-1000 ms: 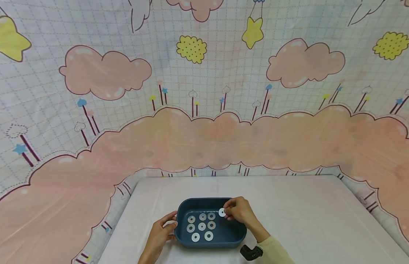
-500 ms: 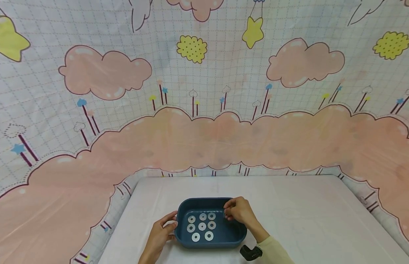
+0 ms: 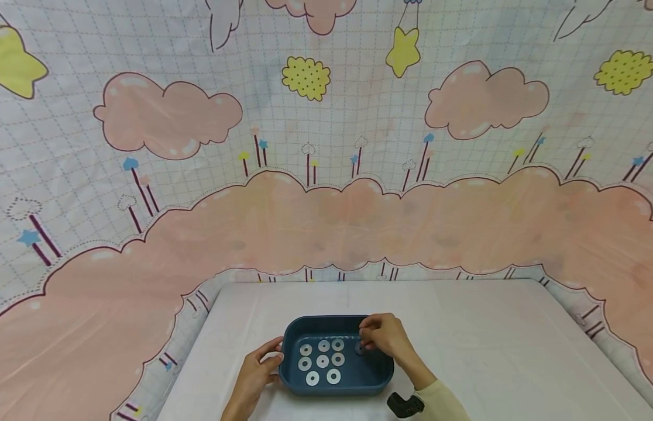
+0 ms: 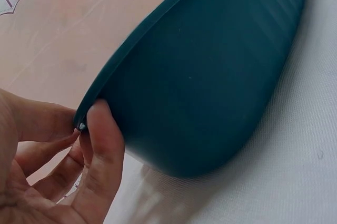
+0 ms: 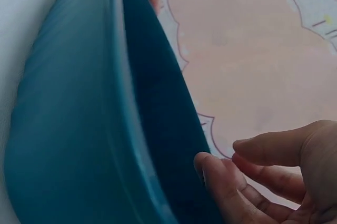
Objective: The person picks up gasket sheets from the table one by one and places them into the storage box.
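Note:
A dark blue tray (image 3: 337,389) sits on the white table near its front edge. Several white washers (image 3: 322,361) lie in rows on the tray's floor. My left hand (image 3: 255,371) grips the tray's left end, thumb on the outer wall (image 4: 210,76) just under the rim. My right hand (image 3: 384,336) hovers over the tray's back right part. One washer (image 3: 360,349) lies in shade right at its fingertips. In the right wrist view the thumb and fingers (image 5: 263,176) are loosely curved and apart beside the tray wall (image 5: 68,103), with nothing seen between them.
The white table (image 3: 490,339) stretches to the right and behind the tray. A cartoon cloud cloth (image 3: 326,222) hangs behind and around the table. A black wrist-worn device (image 3: 402,404) sits on my right forearm.
My right hand, which held a washer up over the tray's back right, has lowered into the tray. That washer now lies on the floor at its fingertips. The left hand stayed put.

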The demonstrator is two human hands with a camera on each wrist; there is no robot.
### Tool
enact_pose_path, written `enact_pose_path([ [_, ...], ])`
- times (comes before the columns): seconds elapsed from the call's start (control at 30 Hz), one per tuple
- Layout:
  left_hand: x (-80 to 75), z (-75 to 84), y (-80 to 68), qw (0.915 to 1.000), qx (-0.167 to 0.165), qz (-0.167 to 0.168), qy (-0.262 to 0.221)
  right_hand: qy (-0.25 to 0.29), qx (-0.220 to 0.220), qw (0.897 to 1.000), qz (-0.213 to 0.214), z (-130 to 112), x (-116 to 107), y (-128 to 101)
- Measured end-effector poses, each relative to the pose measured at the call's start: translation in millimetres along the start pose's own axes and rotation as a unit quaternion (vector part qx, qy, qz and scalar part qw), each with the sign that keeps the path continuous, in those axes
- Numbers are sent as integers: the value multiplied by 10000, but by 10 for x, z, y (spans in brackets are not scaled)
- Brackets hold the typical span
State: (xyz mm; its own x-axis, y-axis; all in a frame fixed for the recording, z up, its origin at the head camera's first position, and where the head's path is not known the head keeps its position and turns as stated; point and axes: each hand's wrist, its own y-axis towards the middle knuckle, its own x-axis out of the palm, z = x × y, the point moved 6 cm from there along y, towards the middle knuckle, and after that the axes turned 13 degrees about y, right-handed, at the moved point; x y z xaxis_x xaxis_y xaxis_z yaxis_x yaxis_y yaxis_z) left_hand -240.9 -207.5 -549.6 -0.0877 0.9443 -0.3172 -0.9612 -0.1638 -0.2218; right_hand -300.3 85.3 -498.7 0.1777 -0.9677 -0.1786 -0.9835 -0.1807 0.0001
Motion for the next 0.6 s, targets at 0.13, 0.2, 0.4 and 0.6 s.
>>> enact_pose_path([
  [0.13,-9,-5,3,10000,-34,1,28,164,-12,9998,72,-28,-62,-18],
  [0.2,-11,-7,5,10000,-45,-4,36,215,-40,9997,122,-50,-99,-31],
  [0.4,-33,-12,-4,9997,-64,136,198,301,-134,9991,272,-84,-203,-63],
  [0.6,-97,37,-23,9976,27,454,527,362,-106,9980,502,-70,-316,-96],
])
